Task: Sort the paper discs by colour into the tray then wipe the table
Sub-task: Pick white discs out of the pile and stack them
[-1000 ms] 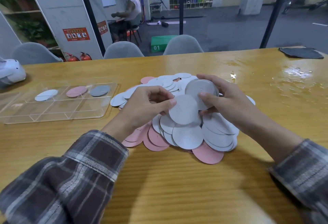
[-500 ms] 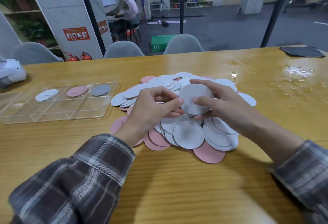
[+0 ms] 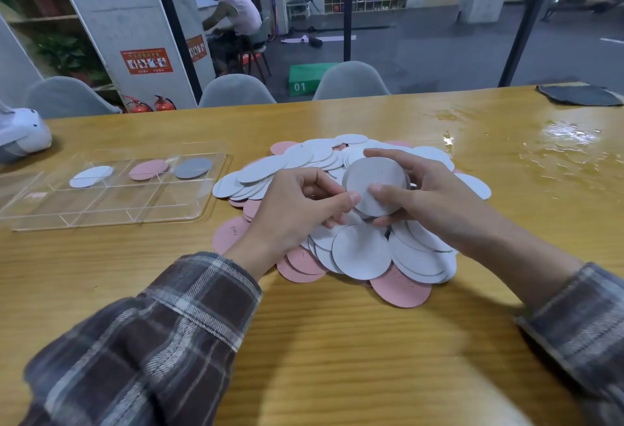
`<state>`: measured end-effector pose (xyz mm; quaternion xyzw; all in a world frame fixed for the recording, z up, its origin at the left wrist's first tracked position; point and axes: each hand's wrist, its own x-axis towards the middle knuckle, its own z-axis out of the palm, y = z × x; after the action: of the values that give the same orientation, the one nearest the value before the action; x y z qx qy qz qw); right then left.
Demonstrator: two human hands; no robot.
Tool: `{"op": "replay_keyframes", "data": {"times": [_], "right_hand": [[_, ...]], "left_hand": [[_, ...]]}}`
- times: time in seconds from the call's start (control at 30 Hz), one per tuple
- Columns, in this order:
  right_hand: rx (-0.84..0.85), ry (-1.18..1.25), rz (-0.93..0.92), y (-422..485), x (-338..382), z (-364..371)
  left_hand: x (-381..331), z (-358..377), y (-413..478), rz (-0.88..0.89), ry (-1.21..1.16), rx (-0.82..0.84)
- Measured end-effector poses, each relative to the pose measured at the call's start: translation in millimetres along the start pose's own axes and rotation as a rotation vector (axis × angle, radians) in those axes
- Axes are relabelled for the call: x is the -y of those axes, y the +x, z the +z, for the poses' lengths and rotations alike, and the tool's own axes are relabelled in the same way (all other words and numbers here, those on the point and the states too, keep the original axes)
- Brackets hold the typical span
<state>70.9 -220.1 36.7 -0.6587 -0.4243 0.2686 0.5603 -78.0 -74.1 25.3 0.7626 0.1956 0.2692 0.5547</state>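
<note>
A pale grey disc (image 3: 374, 185) is held up just above the middle of the pile of paper discs (image 3: 361, 251), tilted with its face toward the person. The right hand (image 3: 435, 206) grips it, thumb across the near face and fingers (image 3: 388, 154) curled over the far edge. The left hand (image 3: 293, 212) meets it from the left, its curled fingers and thumb pinching the disc's left edge. The pile beneath is a loose heap of white and pink discs spread on the wooden counter (image 3: 337, 358). To the left of it lies a clear tray (image 3: 111, 219) whose far row holds a white disc (image 3: 91, 176), a pink disc (image 3: 148, 169) and a grey disc (image 3: 192, 167), each in its own compartment. Far right on the counter, a wet patch (image 3: 567, 136) glistens, and a dark cloth (image 3: 579, 96) lies beyond it at the far edge.
</note>
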Motion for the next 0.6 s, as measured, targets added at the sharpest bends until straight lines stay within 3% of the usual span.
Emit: {"op": "replay_keyframes", "data": {"times": [0.17, 0.33, 0.6], "right_hand": [[-0.020, 0.020, -0.028, 1, 0, 1], [-0.065, 0.014, -0.026, 2, 2, -2], [-0.089, 0.013, -0.014, 3, 2, -2]], "left_hand": [[1, -3, 0, 0.137, 0.315, 0.045], [0, -10, -2, 0.214, 0.607, 0.203], [-3, -19, 1, 0.185, 0.528, 0.312]]}}
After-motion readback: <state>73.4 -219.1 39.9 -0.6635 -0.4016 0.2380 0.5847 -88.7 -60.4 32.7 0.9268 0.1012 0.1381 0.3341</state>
